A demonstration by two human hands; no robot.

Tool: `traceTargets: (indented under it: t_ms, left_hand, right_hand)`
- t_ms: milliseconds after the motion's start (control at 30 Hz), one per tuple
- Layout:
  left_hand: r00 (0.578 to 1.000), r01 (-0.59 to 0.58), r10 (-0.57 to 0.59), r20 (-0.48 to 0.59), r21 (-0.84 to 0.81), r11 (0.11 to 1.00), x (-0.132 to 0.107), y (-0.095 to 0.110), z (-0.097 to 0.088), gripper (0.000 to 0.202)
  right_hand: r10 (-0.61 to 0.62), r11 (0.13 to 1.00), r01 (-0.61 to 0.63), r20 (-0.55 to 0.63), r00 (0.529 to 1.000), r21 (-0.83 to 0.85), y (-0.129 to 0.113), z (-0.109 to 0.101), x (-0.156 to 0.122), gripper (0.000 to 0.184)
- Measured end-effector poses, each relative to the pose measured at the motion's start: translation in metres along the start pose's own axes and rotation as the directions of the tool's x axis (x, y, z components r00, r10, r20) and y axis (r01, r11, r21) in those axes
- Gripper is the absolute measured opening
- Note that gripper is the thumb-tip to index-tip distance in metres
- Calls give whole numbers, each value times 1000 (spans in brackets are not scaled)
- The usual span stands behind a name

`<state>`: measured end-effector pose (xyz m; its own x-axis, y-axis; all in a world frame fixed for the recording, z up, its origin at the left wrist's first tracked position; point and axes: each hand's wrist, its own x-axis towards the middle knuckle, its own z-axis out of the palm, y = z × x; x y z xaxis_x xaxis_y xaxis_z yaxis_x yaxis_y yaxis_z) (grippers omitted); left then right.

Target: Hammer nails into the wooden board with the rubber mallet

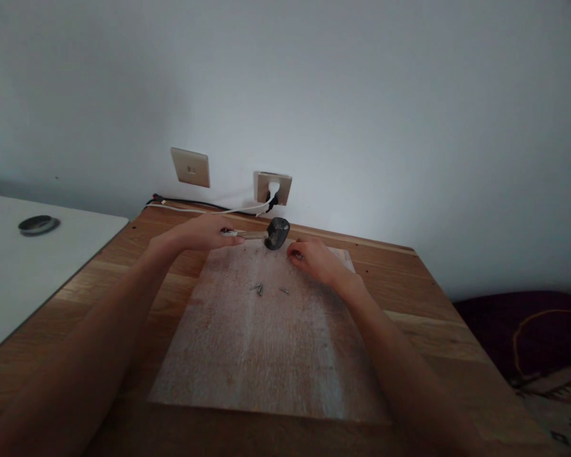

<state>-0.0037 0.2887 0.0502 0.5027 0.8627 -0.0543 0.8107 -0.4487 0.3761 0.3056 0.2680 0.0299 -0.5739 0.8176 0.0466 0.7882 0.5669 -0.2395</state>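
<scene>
My left hand (208,232) grips a hammer by its handle, and the dark hammer head (278,233) is over the far edge of a worn wooden board (266,343). To the right of the head, my right hand (318,256) is closed, its fingertips pinched together low over the board. Whatever those fingers hold, if anything, is too small to make out. Several loose nails (259,290) lie mid-board, with a single nail (284,291) apart on the right. Small dark specks dot the board's surface near the hammer head.
The board rests on a wooden table (423,330) against a white wall. Behind it, a white plug (273,188) sits in a wall socket, and cables (209,207) run along the table's back edge. At left, a round dark object (37,225) lies on a white surface (38,273).
</scene>
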Motion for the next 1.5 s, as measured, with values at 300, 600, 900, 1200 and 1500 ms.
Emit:
traceTargets:
  t_ms: [300, 600, 900, 1200, 1500]
  left_hand:
    - [1000, -13, 13, 2, -15, 1000, 2, -1, 1, 54]
    - [998, -59, 59, -7, -128, 990, -2, 13, -6, 52]
    - [992, -114, 119, 51, -97, 989, 8, 21, 11, 53]
    - [990, -112, 124, 64, -162, 980, 6, 16, 10, 54]
    - [991, -85, 74, -109, -101, 991, 4, 9, 4, 51]
  right_hand:
    - [29, 999, -29, -56, 998, 16, 3, 11, -1, 17]
    - [85, 996, -83, -125, 988, 23, 10, 20, 1, 17]
    - [132, 984, -113, -135, 982, 139, 28, -16, -20, 56]
    - [86, 988, -98, 96, 992, 122, 0, -29, -30, 13]
    - [-133, 972, 88, 202, 970, 219, -35, -6, -25, 13]
